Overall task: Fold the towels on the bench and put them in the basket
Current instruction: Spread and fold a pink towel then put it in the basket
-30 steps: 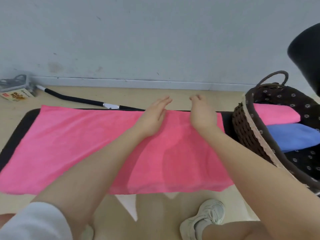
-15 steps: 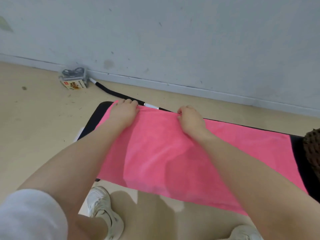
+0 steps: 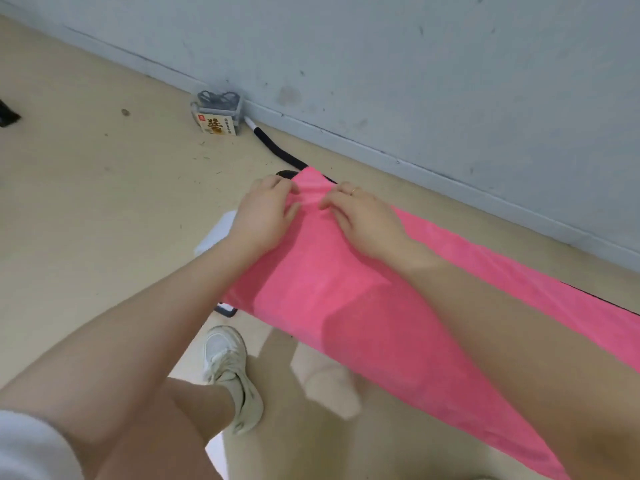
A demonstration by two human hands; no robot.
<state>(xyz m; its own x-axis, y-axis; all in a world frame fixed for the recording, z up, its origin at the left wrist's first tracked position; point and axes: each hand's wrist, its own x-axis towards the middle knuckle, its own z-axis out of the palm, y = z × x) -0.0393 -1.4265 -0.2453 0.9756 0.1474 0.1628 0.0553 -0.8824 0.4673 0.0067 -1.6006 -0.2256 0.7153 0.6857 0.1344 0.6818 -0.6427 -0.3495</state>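
Observation:
A pink towel (image 3: 363, 306) lies spread lengthwise over the black bench (image 3: 284, 174), covering nearly all of it. Both hands are at the towel's left end, close together. My left hand (image 3: 266, 213) curls its fingers over the far left corner. My right hand (image 3: 363, 220), with a ring on one finger, pinches the cloth just beside it. The fabric is wrinkled between the two hands. The basket is out of view.
A small box with a grey cable bundle (image 3: 217, 114) stands by the wall, and a black hose (image 3: 277, 152) runs from it towards the bench. My shoe (image 3: 230, 372) is on the beige floor in front of the bench. A bench leg (image 3: 227, 310) shows below the towel.
Both hands slid left along the towel, from near its right end to its left end, and came together at the far corner. The view turned left, so the basket left the frame.

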